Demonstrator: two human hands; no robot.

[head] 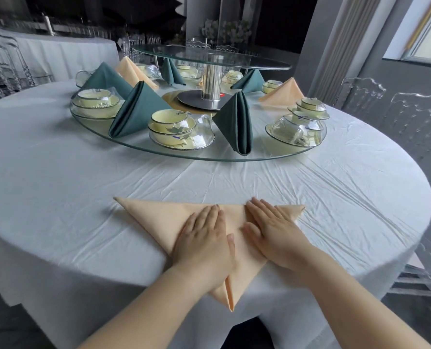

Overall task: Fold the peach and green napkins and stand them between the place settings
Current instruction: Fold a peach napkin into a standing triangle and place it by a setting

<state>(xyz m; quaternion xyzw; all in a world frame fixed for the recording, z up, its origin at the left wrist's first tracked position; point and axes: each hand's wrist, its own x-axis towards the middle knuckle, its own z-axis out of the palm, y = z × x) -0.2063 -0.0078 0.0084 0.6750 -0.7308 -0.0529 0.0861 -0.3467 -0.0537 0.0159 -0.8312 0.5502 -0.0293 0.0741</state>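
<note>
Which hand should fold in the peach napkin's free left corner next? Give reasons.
Probably the left hand: it lies flat on the folded peach cloth napkin nearest that bare corner, while the right hand pins the opposite side.

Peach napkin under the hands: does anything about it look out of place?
Slightly: the peach napkin droops its near tip over the edge of the white-clothed table, whose cloth is wrinkled. The left hand and right hand press it flat.

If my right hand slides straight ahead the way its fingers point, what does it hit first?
Past the edge of the peach napkin, the right hand crosses bare tablecloth, then probably meets the rim of the glass turntable near the stacked yellow bowls; depth is hard to judge.
</note>
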